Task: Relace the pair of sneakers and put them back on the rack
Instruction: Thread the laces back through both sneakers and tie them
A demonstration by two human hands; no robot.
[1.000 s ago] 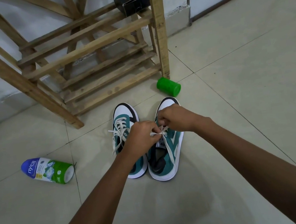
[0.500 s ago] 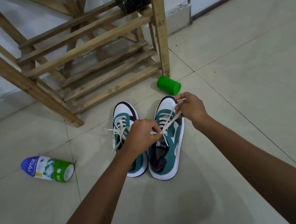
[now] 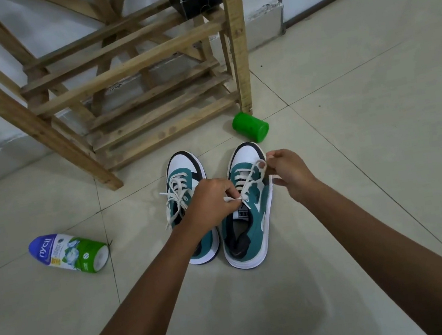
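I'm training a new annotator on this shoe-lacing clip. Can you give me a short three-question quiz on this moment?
1. True or false: both sneakers already stand on the wooden rack.
2. What does the right hand pinch? A) the green cap B) a lace of the right sneaker C) the black box
3. Fill in: the powder bottle lies on its ____ on the floor.

Key
1. False. The left sneaker and right sneaker stand on the floor in front of the rack.
2. B. It draws the lace up toward the toe, while the left hand pinches the lace near the tongue.
3. side
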